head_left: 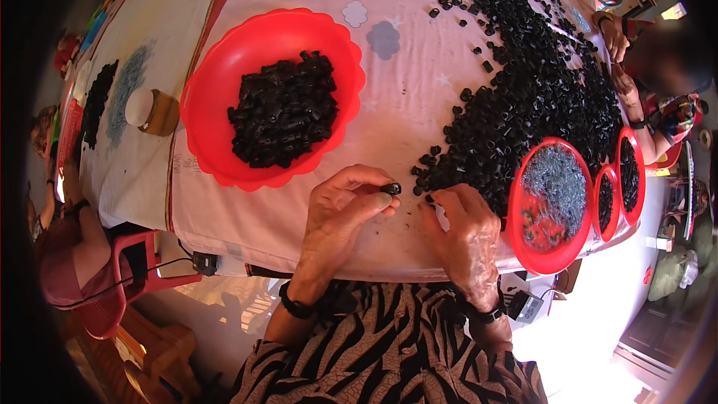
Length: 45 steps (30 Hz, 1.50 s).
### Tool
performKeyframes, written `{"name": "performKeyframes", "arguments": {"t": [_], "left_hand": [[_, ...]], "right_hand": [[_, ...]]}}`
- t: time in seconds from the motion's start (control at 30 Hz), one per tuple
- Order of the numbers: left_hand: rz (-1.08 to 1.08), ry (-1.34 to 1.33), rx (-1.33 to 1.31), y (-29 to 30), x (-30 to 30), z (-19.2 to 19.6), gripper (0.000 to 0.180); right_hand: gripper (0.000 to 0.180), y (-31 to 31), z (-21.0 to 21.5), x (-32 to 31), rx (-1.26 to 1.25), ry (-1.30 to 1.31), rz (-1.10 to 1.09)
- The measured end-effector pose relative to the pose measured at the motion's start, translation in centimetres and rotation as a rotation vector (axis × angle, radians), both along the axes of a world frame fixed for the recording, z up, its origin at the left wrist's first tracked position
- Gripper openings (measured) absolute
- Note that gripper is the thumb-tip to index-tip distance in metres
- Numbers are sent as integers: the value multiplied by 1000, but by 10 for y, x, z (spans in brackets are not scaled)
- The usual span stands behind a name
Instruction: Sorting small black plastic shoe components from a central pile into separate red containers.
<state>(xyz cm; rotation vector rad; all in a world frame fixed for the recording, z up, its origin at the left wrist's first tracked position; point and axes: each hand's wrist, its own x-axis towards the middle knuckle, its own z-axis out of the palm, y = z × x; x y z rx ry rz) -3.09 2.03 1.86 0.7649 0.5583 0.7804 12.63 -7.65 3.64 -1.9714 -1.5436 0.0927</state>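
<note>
My left hand [340,209] pinches a small black plastic cap [390,188] between thumb and fingertips, just above the pale tablecloth [419,105]. My right hand [464,228] rests beside it with fingers curled at the near edge of a big pile of loose black caps [531,97]; whether it holds anything is hidden. A large red scalloped bowl [217,82] with several black caps inside sits to the left of my hands.
A red bowl of grey-blue metal springs [557,179] stands right of my right hand, with two smaller red bowls [630,172] of black parts beyond. Another person's hands [617,41] work at the far right. A red chair [127,269] and a seated person are at the left.
</note>
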Motion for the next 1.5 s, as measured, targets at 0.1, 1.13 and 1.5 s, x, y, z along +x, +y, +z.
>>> {"name": "performKeyframes", "arguments": {"t": [0.1, 1.13, 1.5], "left_hand": [[-6, 23, -18, -1, 0, 1, 18], [-147, -4, -43, -13, 17, 2, 19], [-187, 64, -52, -16, 21, -1, 18]], "right_hand": [[11, 4, -1, -7, -65, -134, -2], [28, -17, 6, 12, 115, 1032, -30], [34, -19, -1, 23, 216, 843, 87]]}}
